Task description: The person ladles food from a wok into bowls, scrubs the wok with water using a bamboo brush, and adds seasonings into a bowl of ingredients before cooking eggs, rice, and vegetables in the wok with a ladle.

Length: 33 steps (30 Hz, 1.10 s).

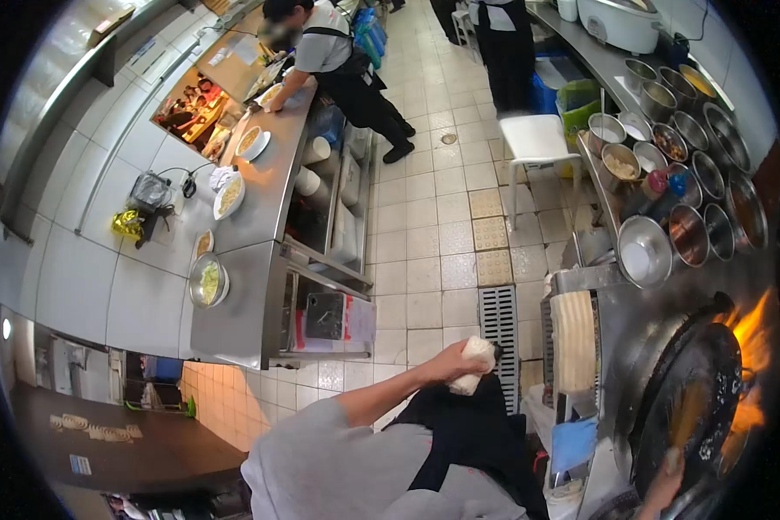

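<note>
My left hand is closed around a bunched white cloth, held in front of my dark apron. At the lower right, my right hand reaches over a large black wok on the stove. Its fingers are wrapped round the end of a long brown brush-like tool, which is blurred, with its far part inside the wok. White specks cling to the wok's far side, and orange flames rise along its outer edge.
Metal bowls and pots of ingredients crowd the counter beyond the stove. A white stool stands in the aisle by a floor drain grate. On the left steel counter, a co-worker handles a dish near several filled bowls.
</note>
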Tool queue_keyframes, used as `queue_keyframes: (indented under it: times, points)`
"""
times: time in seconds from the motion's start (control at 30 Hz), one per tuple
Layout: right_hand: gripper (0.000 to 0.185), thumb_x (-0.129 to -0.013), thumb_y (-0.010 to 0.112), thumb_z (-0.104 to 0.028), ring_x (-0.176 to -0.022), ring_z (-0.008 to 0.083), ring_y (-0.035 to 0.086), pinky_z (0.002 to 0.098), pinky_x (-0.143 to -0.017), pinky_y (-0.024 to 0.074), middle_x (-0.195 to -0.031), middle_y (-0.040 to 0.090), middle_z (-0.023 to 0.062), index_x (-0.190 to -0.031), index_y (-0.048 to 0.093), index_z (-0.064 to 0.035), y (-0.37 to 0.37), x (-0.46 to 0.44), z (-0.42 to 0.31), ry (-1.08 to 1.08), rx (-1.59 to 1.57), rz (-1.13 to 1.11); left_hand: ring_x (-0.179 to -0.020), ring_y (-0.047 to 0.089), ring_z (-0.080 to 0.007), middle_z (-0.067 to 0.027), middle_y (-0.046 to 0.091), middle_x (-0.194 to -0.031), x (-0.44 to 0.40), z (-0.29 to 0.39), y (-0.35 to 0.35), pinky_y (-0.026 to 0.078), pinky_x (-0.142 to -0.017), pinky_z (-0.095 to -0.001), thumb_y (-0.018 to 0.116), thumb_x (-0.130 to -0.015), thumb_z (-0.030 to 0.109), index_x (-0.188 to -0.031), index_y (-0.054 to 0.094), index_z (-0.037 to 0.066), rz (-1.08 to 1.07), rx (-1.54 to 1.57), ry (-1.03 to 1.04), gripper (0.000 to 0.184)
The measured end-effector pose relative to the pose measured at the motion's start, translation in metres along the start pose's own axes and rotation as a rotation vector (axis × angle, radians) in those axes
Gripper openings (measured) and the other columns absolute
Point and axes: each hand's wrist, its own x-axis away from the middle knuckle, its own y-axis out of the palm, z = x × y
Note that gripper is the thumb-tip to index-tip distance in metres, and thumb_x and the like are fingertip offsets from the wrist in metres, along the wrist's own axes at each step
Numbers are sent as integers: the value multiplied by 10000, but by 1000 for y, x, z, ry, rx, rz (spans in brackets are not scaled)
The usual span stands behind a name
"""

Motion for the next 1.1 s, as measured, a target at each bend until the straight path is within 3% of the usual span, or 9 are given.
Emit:
queue_keyframes:
  times: [0.1, 0.23, 0.33, 0.47, 0.5, 0.7, 0.83, 0.97, 1.1]
  points:
    - [454, -930, 544, -338, -1065, 343, 571, 381, -934, 432, -1161, 608, 225, -1228, 564, 4, -13, -84, 102, 243, -161, -17, -864, 570, -122, -41, 603, -972, 1, -1, 4, 482, -769, -292, 750, -770, 219, -1148, 528, 45, 7, -18, 7, 472]
    - [420, -960, 494, -280, -1121, 343, 555, 369, -966, 413, -1253, 564, 212, -1243, 547, 25, 39, -139, 52, 126, -353, 90, -870, 564, -124, -41, 603, -974, -17, 10, 39, 477, -785, -294, 755, -762, 238, -1147, 529, 46, -97, -31, 4, 486]
    - [439, -933, 539, -253, -1192, 350, 509, 371, -950, 410, -1263, 557, 199, -1298, 506, -10, 7, -42, -88, 134, -104, 59, -878, 568, -131, -44, 606, -982, -28, 11, 43, 475, -796, -298, 753, -763, 260, -1136, 532, 47, -139, -28, 33, 483]
    - [422, -904, 584, -235, -1138, 331, 553, 363, -941, 419, -1224, 583, 203, -1256, 546, -4, -4, 18, 1, 91, -95, -33, -889, 580, -136, -53, 615, -988, -16, 11, 27, 481, -799, -298, 748, -770, 247, -1139, 531, 40, -30, -136, 26, 475]
    - [360, -831, 592, -345, -773, 351, 643, 431, -625, 478, -929, 684, 202, -893, 705, -9, -49, 17, -25, -267, 127, 189, -882, 580, -133, -51, 615, -983, -13, 15, 28, 482, -796, -296, 749, -770, 246, -1135, 532, 39, -23, -102, 30, 472]
    - [408, -937, 545, -263, -1088, 291, 573, 341, -939, 418, -1189, 603, 198, -1203, 568, 45, 33, -130, 64, 217, -535, 83, -844, 577, -114, -36, 611, -962, -32, 25, 55, 486, -757, -284, 754, -769, 250, -1117, 537, 40, -133, -50, 28, 460]
    - [442, -919, 571, -230, -1184, 319, 526, 357, -974, 389, -1270, 560, 189, -1301, 506, -17, -10, -14, -100, 186, -226, -24, -837, 574, -112, -38, 608, -957, -37, 25, 54, 482, -739, -281, 755, -769, 254, -1110, 538, 40, -159, -53, 53, 458]
    - [409, -921, 572, -220, -1122, 304, 575, 387, -900, 456, -1270, 568, 166, -1263, 526, 1, -20, 5, 9, 377, 41, -171, -831, 586, -117, -42, 618, -957, -22, 14, 33, 491, -728, -287, 758, -763, 241, -1117, 541, 35, -20, -119, 36, 464]
    - [516, -930, 507, -412, -1041, 276, 602, 410, -904, 450, -1162, 627, 167, -1224, 571, 7, -51, -75, 28, 240, -432, 6, -799, 598, -119, -47, 634, -925, -24, 34, 54, 512, -693, -296, 745, -768, 206, -1072, 587, 31, -166, -64, -43, 385]
